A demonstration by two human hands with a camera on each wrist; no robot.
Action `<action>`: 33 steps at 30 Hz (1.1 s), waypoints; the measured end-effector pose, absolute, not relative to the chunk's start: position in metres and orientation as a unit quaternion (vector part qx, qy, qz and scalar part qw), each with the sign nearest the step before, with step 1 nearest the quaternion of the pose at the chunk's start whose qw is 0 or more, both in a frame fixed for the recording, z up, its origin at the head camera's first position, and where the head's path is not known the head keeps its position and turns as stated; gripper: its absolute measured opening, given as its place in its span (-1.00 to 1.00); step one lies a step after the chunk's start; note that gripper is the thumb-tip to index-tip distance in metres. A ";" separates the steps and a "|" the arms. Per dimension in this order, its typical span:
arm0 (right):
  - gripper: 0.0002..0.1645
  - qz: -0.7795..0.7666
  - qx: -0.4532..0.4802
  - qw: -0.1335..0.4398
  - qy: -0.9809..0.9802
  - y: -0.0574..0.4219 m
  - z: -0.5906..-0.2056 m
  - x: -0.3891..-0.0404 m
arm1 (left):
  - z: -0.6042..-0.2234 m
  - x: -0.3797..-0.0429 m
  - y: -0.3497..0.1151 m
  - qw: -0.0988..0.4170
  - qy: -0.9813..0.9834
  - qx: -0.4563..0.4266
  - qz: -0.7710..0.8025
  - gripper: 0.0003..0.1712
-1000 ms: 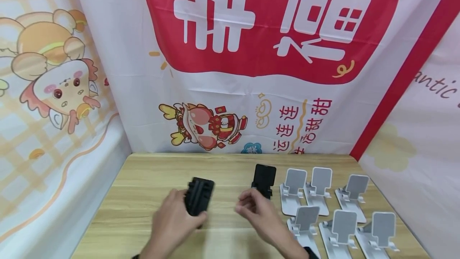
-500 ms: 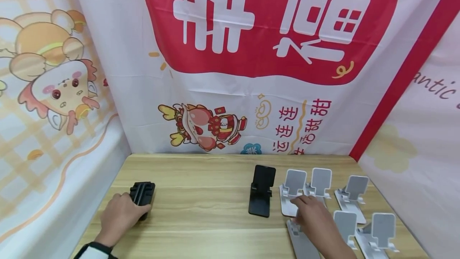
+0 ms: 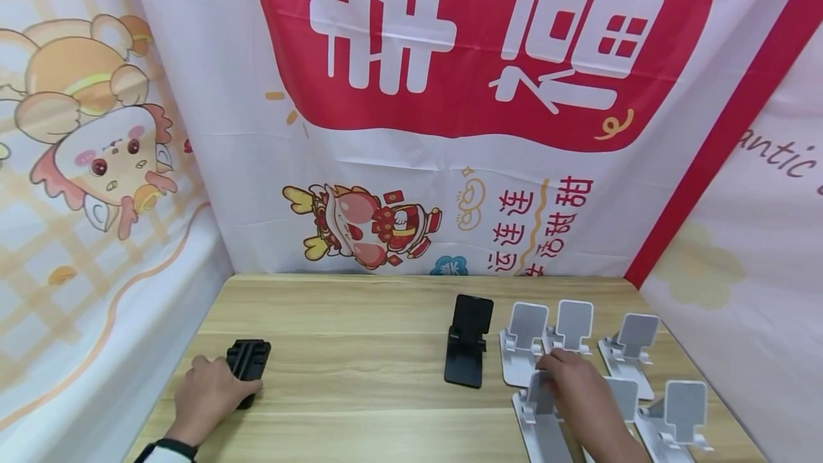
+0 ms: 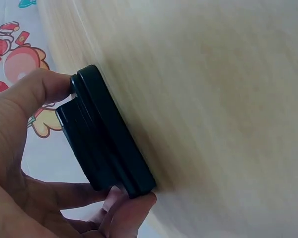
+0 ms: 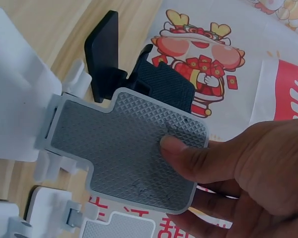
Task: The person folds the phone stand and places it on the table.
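At the left of the table, my left hand [image 3: 204, 395] holds a folded black phone stand [image 3: 249, 363] by its edges. The left wrist view has this folded stand [image 4: 107, 134] between thumb and fingers, close against the wood. My right hand [image 3: 579, 395] pinches the grey textured plate [image 5: 129, 148] of a white phone stand [image 3: 545, 434] at the right, thumb on the plate's face and fingers behind it. Its white base lies on the table. Between the hands, an unfolded black phone stand [image 3: 466, 349] stands with its plate up.
Several other unfolded white phone stands crowd the right side, among them one at the back [image 3: 574, 324] and one at the front right [image 3: 684, 413]. The wooden table [image 3: 360, 363] meets printed cloth hangings [image 3: 386, 148] at the back and sides.
My left hand has carried the folded black stand from the middle to the left, down to the table. My right hand has left the unfolded black stand and gripped a white stand's plate.
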State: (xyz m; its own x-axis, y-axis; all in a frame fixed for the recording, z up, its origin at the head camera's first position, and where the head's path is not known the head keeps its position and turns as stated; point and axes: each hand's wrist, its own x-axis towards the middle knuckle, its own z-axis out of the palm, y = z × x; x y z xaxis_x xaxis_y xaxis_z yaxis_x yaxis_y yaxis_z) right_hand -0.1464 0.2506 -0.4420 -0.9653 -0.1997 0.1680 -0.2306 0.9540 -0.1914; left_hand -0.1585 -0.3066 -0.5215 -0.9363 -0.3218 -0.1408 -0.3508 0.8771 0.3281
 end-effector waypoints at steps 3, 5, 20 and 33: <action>-0.69 0.101 0.102 0.071 -0.987 0.249 -0.441 -0.147 | -0.522 -0.158 -0.308 0.049 0.969 -0.170 0.175 0.05; -0.69 0.098 0.092 0.064 -0.989 0.248 -0.439 -0.147 | -0.521 -0.159 -0.308 0.051 0.971 -0.165 0.168 0.08; -0.62 0.096 0.205 0.288 -0.931 0.188 -0.395 -0.141 | -0.455 -0.128 -0.168 -0.003 0.887 -0.028 0.461 -0.31; -0.71 0.150 0.268 0.277 -0.911 0.125 -0.371 -0.124 | -0.474 -0.112 -0.083 0.207 0.694 0.086 0.684 -0.51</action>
State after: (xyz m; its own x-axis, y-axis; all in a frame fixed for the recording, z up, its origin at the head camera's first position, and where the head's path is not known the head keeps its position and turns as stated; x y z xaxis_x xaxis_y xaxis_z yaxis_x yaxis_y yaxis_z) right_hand -0.1237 0.1255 -0.3714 -0.7037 -0.4045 0.5841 -0.5701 0.8121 -0.1244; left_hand -0.1121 -0.0833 -0.4738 -0.8991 0.4033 -0.1702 -0.1646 0.0487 0.9852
